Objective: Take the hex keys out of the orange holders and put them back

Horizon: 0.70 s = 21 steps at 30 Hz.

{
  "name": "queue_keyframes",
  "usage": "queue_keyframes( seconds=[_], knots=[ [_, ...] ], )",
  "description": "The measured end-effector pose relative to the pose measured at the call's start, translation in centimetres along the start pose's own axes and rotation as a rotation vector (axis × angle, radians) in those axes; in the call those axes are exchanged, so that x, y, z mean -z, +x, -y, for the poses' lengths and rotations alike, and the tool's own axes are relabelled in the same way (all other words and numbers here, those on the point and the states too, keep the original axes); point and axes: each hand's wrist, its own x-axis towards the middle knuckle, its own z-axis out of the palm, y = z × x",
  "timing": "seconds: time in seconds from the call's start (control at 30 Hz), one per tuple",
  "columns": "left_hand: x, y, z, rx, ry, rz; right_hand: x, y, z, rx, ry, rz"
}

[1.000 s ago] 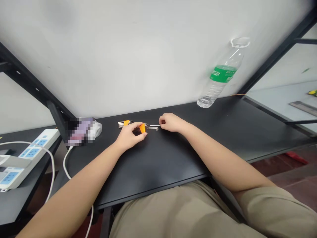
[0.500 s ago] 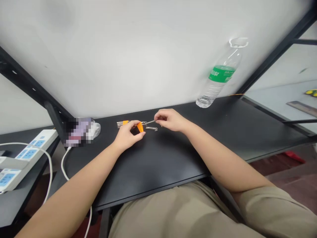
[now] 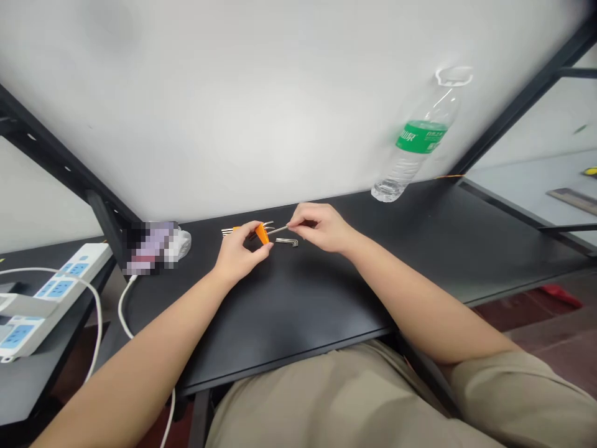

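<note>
My left hand [image 3: 237, 250] grips an orange hex key holder [image 3: 262, 234] between thumb and fingers. With thumb and fingertips, my right hand [image 3: 319, 228] pinches a metal hex key [image 3: 278, 229] whose other end meets the orange holder; how far it sits inside I cannot tell. Several small L-shaped hex keys [image 3: 289, 241] lie on the black table just below it. Behind the left hand, the ends of several more metal keys [image 3: 226, 232] stick out beside a bit of orange, mostly hidden by the fingers.
A large water bottle [image 3: 410, 155] with a green label stands at the back right by the wall. A white power strip [image 3: 60, 292] and cable lie at the left, near a blurred purple item [image 3: 152, 246]. Black metal frame bars [image 3: 513, 106] rise on both sides of the table [image 3: 298, 311].
My right hand has moved slightly left, bringing the hex key up against the orange holder. My left hand has barely shifted. The view has turned slightly.
</note>
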Motion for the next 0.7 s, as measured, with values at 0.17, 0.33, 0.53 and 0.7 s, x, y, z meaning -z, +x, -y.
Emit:
queue_keyframes(
  seconds=[0.17, 0.33, 0.53, 0.7],
  knots=[
    [-0.03, 0.03, -0.14, -0.024, 0.025, 0.022, -0.34, 0.0, 0.11, 0.046, -0.046, 0.004],
    [0.03, -0.13, -0.34, -0.063, 0.067, 0.037, -0.17, 0.01, -0.05, 0.077, -0.092, 0.024],
    [0.23, -0.15, -0.23, -0.06, 0.107, 0.051, 0.0, 0.01, 0.06, 0.077, -0.147, 0.066],
    [0.19, -0.02, -0.11, -0.044, 0.184, 0.063, 0.04, -0.07, 0.73, 0.091, -0.228, 0.175]
  ],
)
